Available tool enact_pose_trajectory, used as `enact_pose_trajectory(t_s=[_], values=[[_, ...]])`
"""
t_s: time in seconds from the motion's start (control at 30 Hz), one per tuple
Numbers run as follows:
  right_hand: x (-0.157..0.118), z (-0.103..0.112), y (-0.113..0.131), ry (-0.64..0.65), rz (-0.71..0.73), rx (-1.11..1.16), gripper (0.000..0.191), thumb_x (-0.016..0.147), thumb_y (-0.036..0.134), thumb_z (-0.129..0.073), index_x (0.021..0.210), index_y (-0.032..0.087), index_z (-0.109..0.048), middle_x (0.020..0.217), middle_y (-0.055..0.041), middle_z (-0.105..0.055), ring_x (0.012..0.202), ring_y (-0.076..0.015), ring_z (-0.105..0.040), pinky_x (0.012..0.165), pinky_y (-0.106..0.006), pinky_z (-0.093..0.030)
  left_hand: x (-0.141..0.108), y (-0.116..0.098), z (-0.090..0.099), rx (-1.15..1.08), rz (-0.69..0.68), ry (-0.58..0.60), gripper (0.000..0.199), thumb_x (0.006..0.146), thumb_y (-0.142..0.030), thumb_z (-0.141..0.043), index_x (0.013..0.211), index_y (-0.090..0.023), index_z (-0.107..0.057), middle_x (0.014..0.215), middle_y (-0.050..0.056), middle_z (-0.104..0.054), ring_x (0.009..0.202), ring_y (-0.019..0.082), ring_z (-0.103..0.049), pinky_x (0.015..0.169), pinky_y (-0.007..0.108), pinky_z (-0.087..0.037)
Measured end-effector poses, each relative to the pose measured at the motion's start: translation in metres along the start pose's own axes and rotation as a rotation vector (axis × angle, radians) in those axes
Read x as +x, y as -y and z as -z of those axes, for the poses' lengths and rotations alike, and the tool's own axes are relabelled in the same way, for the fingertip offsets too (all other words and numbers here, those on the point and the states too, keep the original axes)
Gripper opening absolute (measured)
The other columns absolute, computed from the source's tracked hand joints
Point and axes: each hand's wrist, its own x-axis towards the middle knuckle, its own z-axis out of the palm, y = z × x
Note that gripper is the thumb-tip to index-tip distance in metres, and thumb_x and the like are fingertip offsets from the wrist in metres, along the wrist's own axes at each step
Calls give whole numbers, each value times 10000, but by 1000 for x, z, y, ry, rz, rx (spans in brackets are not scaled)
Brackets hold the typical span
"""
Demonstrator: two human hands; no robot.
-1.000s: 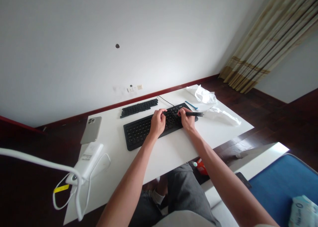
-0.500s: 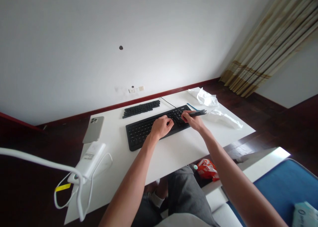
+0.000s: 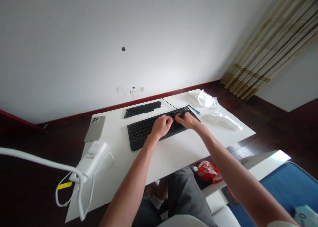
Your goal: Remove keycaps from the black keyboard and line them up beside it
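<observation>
Since the black keyboard [image 3: 149, 129] sits mid-desk [image 3: 161, 160], it looks light and stiff, probably easiest steadied by its front edge. Left hand [image 3: 162, 127] fingers curl over the keys [image 3: 141, 129], can't tell if gripping; right hand [image 3: 188, 121] fingers pinch a slim dark tool [image 3: 184, 113].

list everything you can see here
white desk: 1, white, under the items
keyboard: 1, black, middle of desk
loose key strip: 1, black, behind keyboard
smartphone: 1, silver-grey, desk's left
power bank: 1, white, desk's left front
plastic wrapping: 2 pieces, white, desk's right
small strip: 1, blue, beyond keyboard's right end
orange packet: 1, orange, below desk
curtain: 1, beige, right
left hand: 1, on keyboard
right hand: 1, on keyboard, holding black pen-shaped tool
</observation>
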Motion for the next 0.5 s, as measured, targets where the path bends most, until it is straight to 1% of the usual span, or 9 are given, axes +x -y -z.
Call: enact_pose_trajectory(t_s=[0.07,0.17,0.23,0.37,0.43,0.5], values=[[0,0,1,11,8,-21,303,853,269,-474,557,211,-439,532,29,-452,551,-129,-388,543,-289,-290,0,-1,-1,23,15,9,374,1063,-328,-423,960,-244,-773,985,45,-737,919,200,-707,843,288,-503],[1,3,5,59,37,-61,293,871,269,-479,586,206,-458,570,13,-493,576,-134,-411,562,-290,-295,-1,-3,-2,57,37,27,384,1058,-339,-428,904,-229,-762,957,58,-727,882,208,-701,820,297,-496],[3,4,8,85,32,-107,310,901,303,-491,610,206,-450,596,-1,-511,586,-137,-428,572,-293,-296,-1,-4,-3,57,44,20,387,1059,-343,-420,884,-221,-743,940,66,-721,869,212,-695,813,300,-492],[9,0,14,119,-19,-233,385,944,410,-514,627,215,-416,574,-15,-491,551,-146,-424,571,-303,-286,0,-2,-3,-27,41,-48,348,1056,-279,-394,929,-228,-714,982,65,-737,918,216,-694,842,304,-490],[11,-3,15,146,-11,-264,384,956,405,-504,631,217,-423,575,-23,-501,547,-153,-438,576,-305,-288,1,1,-4,-80,41,-91,321,1043,-231,-391,967,-237,-704,1018,56,-747,948,217,-693,857,307,-489],[11,-6,15,152,-5,-280,370,956,385,-501,631,217,-445,577,-28,-513,556,-163,-465,584,-305,-295,2,4,-4,-116,47,-122,299,1029,-204,-401,978,-240,-693,1014,49,-750,948,219,-689,863,312,-490]])
